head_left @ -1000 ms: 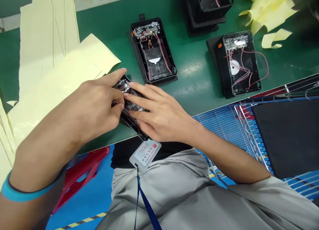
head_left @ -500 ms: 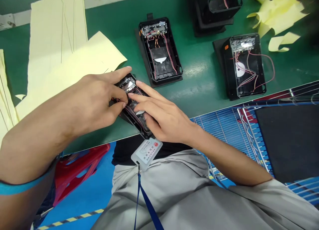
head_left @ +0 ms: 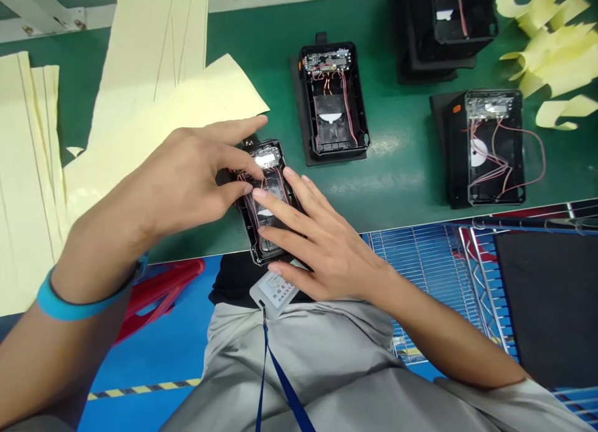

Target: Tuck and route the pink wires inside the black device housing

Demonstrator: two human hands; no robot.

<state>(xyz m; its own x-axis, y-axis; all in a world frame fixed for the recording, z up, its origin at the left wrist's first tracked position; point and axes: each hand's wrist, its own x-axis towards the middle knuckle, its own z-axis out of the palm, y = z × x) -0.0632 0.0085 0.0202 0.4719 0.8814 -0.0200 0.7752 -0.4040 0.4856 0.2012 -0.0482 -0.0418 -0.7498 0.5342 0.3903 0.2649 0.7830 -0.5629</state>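
Before me at the table's near edge lies a black housing (head_left: 265, 232), its inside facing up, with a circuit board (head_left: 267, 159) at its far end and thin reddish wires (head_left: 253, 212) along the side. My left hand (head_left: 187, 176) reaches over the board end from the left. Its thumb rests by the wires and the bent finger is slightly apart from it; another finger stretches out above. My right hand (head_left: 322, 251) lies over the housing's right side, fingers spread, fingertips on the inside. A white disc inside shows only partly between the fingers.
A similar housing (head_left: 334, 123) lies beyond on a black pad, another (head_left: 495, 151) with loose looping wires at the right. Stacked black housings (head_left: 443, 39) stand at the back. Yellow sheets (head_left: 144, 89) cover the left; torn yellow scraps (head_left: 555, 55) lie far right.
The housing has turned more upright in view. My left thumb and finger have parted from their pinch at the wires. My right fingers have spread wider. The whole view has shifted.
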